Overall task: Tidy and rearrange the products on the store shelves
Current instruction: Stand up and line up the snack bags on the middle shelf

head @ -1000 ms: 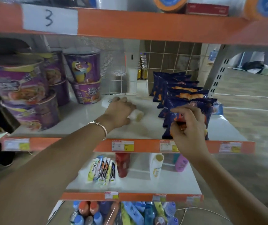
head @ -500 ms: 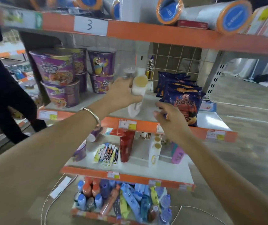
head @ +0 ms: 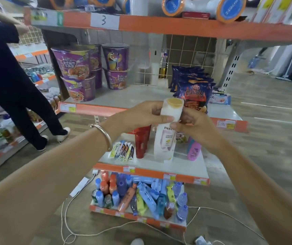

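Caught mid-tidy: you hold the white shampoo bottle (head: 166, 138) in the air in front of the shelves, both hands on its upper part just under the yellow cap (head: 174, 102). Your left hand (head: 147, 114) grips it from the left, fingers (head: 154, 107) curled round that side and thumb laid across the front. Your right hand (head: 193, 122) pinches it from the right, its thumb tip on the front just below the left thumb. The bottle hangs close to upright, cap up and tipped a little toward you. Its long axis runs down from your fingers, so the base points at the lower shelf (head: 150, 169) near its front edge, between the red bottle (head: 141, 138) on the left and the pink bottle (head: 194, 150) toward the right edge. Whether the base touches that shelf cannot be told; it looks clear of it and nearer to you. Both hands sit at much the same height on the bottle, neither plainly closer to the shelf. The blue snack bags (head: 193, 91) stand behind your right hand at the front edge of the shelf above. The next move is probably a straight lowering into the gap beside the red bottle. With the grip this high, the free base may swing and knock its neighbours.
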`<action>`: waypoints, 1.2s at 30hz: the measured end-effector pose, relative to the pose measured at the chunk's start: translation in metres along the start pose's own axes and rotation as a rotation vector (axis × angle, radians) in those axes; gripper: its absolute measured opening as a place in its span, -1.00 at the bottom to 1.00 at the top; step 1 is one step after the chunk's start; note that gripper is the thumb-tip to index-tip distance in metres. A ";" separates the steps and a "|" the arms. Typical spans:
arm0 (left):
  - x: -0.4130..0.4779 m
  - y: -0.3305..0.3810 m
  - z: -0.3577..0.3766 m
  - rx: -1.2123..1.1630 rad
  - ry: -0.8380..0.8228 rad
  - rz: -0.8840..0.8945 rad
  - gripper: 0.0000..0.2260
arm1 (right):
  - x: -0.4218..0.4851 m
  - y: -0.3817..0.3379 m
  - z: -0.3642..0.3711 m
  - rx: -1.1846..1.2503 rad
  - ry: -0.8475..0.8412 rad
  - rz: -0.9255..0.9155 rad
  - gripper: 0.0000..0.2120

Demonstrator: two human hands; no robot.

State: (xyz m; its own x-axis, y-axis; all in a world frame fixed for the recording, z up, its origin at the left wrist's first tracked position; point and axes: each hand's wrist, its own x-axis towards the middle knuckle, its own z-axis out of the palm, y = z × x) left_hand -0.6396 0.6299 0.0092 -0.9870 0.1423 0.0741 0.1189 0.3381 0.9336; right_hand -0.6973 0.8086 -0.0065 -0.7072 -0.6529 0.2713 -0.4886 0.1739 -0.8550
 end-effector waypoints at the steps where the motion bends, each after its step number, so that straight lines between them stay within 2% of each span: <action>1: 0.002 -0.005 0.006 -0.004 0.005 -0.002 -0.66 | -0.003 0.005 0.001 -0.016 0.008 0.011 -0.73; 6: 0.023 -0.038 0.033 0.053 0.097 -0.020 -0.64 | -0.008 0.054 0.004 -0.130 0.135 0.148 -0.80; 8: 0.035 -0.057 0.046 0.085 0.123 -0.038 -0.64 | -0.006 0.079 0.008 -0.161 0.163 0.192 -0.73; 12: 0.058 -0.107 0.068 0.299 0.193 -0.154 -0.67 | -0.006 0.124 0.026 -0.253 0.179 0.242 -0.71; 15: 0.072 -0.143 0.081 0.290 0.197 -0.233 -0.65 | -0.003 0.163 0.041 -0.258 0.201 0.323 -0.77; 20: 0.103 -0.207 0.095 0.267 0.228 -0.278 -0.70 | 0.013 0.235 0.058 -0.285 0.204 0.453 -0.68; 25: 0.139 -0.280 0.103 0.289 0.275 -0.303 -0.70 | 0.039 0.304 0.075 -0.352 0.190 0.435 -0.63; 29: 0.168 -0.315 0.105 0.312 0.330 -0.271 -0.69 | 0.058 0.349 0.082 -0.336 0.248 0.437 -0.56; 36: 0.193 -0.359 0.122 0.395 0.312 -0.325 -0.72 | 0.061 0.395 0.086 -0.339 0.267 0.453 -0.63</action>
State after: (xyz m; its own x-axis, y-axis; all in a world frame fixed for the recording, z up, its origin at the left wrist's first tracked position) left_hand -0.8597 0.6493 -0.3540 -0.9574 -0.2861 -0.0383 -0.2226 0.6474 0.7290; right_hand -0.8893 0.7742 -0.3662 -0.9639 -0.2608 0.0535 -0.2147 0.6429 -0.7352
